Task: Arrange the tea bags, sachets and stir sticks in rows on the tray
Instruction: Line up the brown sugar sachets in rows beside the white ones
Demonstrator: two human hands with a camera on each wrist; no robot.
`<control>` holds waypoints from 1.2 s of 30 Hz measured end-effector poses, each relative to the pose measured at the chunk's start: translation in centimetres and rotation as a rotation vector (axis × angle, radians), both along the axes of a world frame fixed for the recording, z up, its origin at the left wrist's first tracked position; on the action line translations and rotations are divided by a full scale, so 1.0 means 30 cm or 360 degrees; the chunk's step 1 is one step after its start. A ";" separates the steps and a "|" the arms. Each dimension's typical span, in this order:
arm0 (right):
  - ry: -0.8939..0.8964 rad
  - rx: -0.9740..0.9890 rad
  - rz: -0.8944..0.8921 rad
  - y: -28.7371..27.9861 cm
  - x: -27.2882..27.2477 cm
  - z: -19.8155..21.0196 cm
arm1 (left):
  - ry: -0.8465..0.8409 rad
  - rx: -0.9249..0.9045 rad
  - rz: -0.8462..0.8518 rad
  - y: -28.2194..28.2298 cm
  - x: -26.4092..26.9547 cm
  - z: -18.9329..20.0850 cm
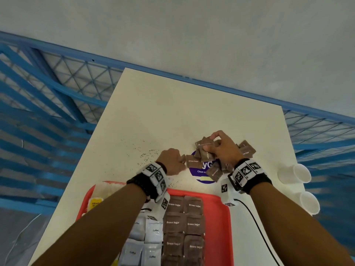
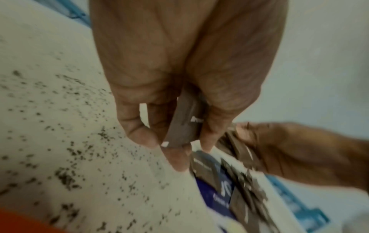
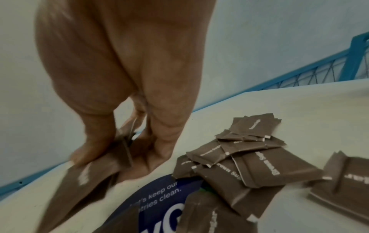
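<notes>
Nearest the person, the red tray (image 1: 221, 217) lies at the near edge of the white table (image 1: 153, 116), already holding rows. On its right side six brown sugar sachets (image 1: 173, 223) show plainly in two columns of three, with the tops of more just cut off at the bottom of the head view. Left of them lie white coffee sachets (image 1: 154, 230) — four can be counted, the rest hidden under the left forearm. A yellow packet (image 1: 95, 202) sits at the tray's far left corner. Beyond the tray, dark specks (image 1: 148, 155) are scattered over the table. The left hand (image 1: 172, 160) has its fingers and thumb curled, pinching one brown sachet (image 2: 183, 124) by its edges, just above the tabletop beside the specks. Just right of it a round blue sticker (image 1: 203, 172) shows on the table, partly covered by a loose pile of brown sachets (image 3: 239, 165) — roughly ten or more, overlapping too much for a sure count. The right hand (image 1: 223, 148) is over the pile's far side, its fingertips closed on a small bunch of brown sachets (image 1: 204, 150); how many it holds cannot be told. At the table's right edge lie two white paper cups (image 1: 299, 173).
</notes>
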State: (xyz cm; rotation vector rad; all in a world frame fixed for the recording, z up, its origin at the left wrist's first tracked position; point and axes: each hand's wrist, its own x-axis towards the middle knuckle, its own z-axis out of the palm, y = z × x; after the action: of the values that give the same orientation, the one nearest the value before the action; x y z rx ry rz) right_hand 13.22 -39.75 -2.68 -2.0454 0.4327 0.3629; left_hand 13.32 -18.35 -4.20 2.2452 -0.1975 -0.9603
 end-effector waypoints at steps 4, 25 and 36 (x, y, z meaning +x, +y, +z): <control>0.0212 -0.0311 0.0552 0.049 -0.031 -0.039 | 0.0396 -0.0546 0.0492 0.077 0.000 0.061; 0.0113 0.0396 0.0660 0.236 -0.403 0.290 | 0.0999 -0.1190 0.1132 0.244 -0.359 0.207; -0.0062 -0.0325 0.0738 0.384 -0.646 0.279 | 0.1062 -0.1299 0.0648 0.216 -0.605 0.215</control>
State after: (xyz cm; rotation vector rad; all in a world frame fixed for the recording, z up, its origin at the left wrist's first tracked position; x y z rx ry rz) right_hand -6.15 -28.24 5.70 -2.3426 -0.0387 0.5742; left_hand -4.82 -11.87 2.24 1.0967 0.1481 -1.0837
